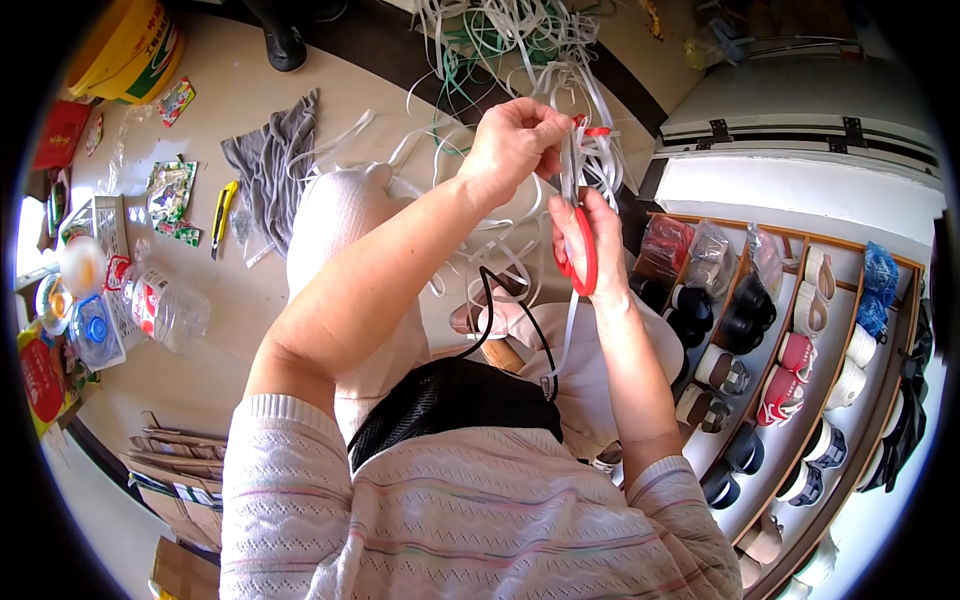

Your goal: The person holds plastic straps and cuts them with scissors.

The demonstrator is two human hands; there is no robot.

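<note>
My right hand (595, 235) is closed around the red handles of a pair of scissors (583, 262), its blades pointing up and away from me. Just beyond it, my left hand (515, 142) is in a pinch beside the blades. White plastic strapping (598, 165) hangs at its fingertips, with a short red band (592, 129) across it. Exactly how the fingers grip the strapping is partly hidden. A large tangle of white and green strips (500, 35) lies on the floor beyond my hands, and loose strips trail over my knees.
A wooden shoe rack (790, 370) with several pairs stands at right. To the left lie a grey cloth (275, 165), a yellow utility knife (222, 217) and a clear plastic bottle (170, 310). A yellow bucket (125, 50) is at the far left. Flattened cardboard (180, 455) leans at lower left.
</note>
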